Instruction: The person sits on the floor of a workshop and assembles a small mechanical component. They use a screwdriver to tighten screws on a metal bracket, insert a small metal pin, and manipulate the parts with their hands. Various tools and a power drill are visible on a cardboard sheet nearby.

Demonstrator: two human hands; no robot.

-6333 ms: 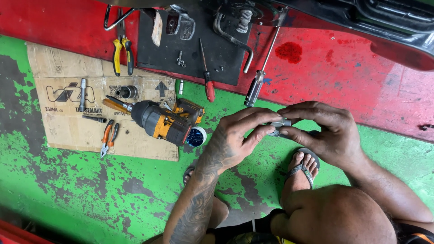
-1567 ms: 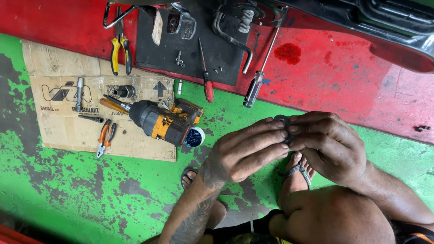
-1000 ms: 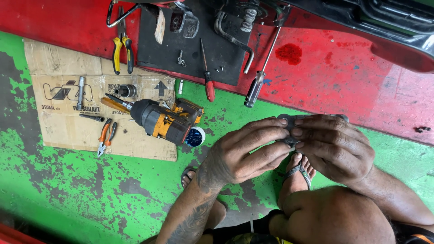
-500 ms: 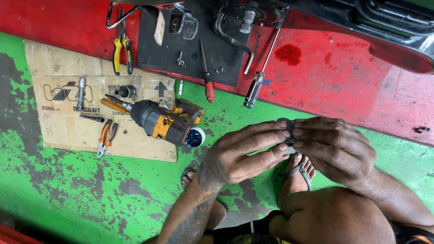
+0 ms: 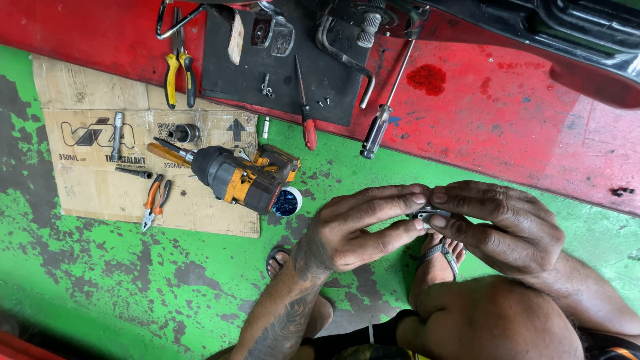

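My left hand (image 5: 357,230) and my right hand (image 5: 503,227) meet fingertip to fingertip above my sandalled foot. Between them they pinch a small grey metal part (image 5: 425,214), mostly hidden by the fingers. Both hands hover over the green painted floor, just in front of my bent knee (image 5: 493,320). A yellow and black cordless drill (image 5: 243,177) lies on its side a short way left of my left hand, with a small round blue tin (image 5: 287,202) beside it.
A flattened cardboard sheet (image 5: 93,193) holds orange pliers (image 5: 155,200), sockets and a bit. Yellow-handled pliers (image 5: 179,77), a red screwdriver (image 5: 307,120), a black-handled screwdriver (image 5: 381,117) and small screws lie by a black mat (image 5: 280,100) on the red floor.
Over the last seconds both hands kept working the small part, fingers shifting around it; they drifted slightly right and down. The tools on the floor have not moved.
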